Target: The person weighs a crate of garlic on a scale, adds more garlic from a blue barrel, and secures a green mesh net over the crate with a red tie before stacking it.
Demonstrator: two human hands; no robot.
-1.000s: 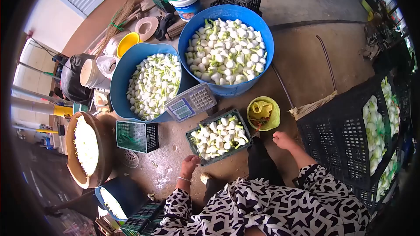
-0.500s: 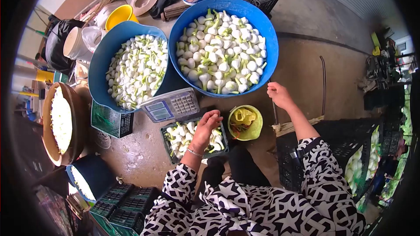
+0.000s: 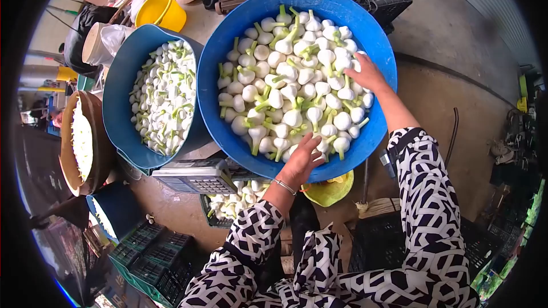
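Garlic bulbs in the blue tub lie left of the right grip and beyond the left grip, stems pointing every way. Both grips' fingers are apart; the right is farther over the bulbs, contact unclear.

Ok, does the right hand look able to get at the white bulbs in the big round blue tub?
Yes, most likely: the right hand is over the tub's right side, fingers apart, with no lid or cover over the white bulbs.
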